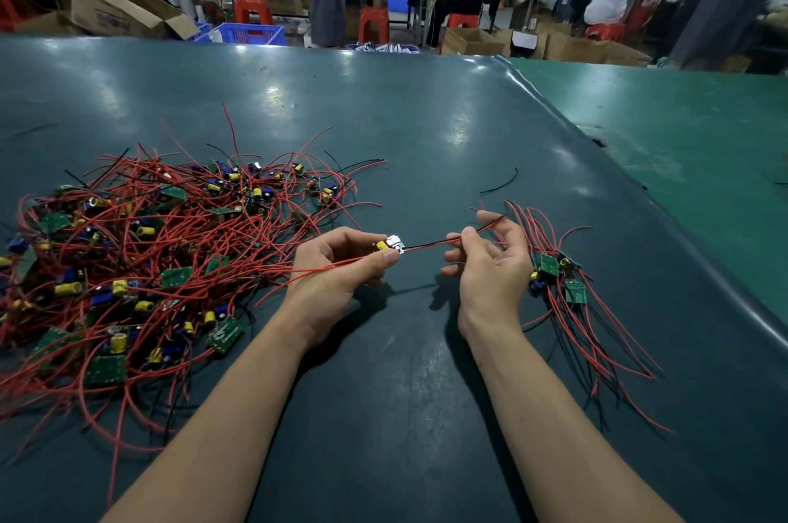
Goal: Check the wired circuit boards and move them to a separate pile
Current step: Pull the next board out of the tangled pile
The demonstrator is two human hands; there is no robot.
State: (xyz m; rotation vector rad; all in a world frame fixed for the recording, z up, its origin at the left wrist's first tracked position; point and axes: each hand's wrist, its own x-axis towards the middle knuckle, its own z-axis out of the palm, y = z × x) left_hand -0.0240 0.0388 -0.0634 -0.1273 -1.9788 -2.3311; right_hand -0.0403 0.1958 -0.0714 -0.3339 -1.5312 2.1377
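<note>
Left hand [341,267] pinches a board [390,245]; right hand [486,262] pinches its wires [435,243], stretched taut above the tabletop [426,139].

Both my bare forearms reach in from six o'clock, angling toward the middle. My left hand [341,267] lies palm-up, fingers curled, thumb and forefinger pinched together toward three o'clock. My right hand [486,262] sits just beside it at three o'clock, back toward me, thumb and forefinger pinched, the other fingers loosely bent toward nine o'clock.
</note>
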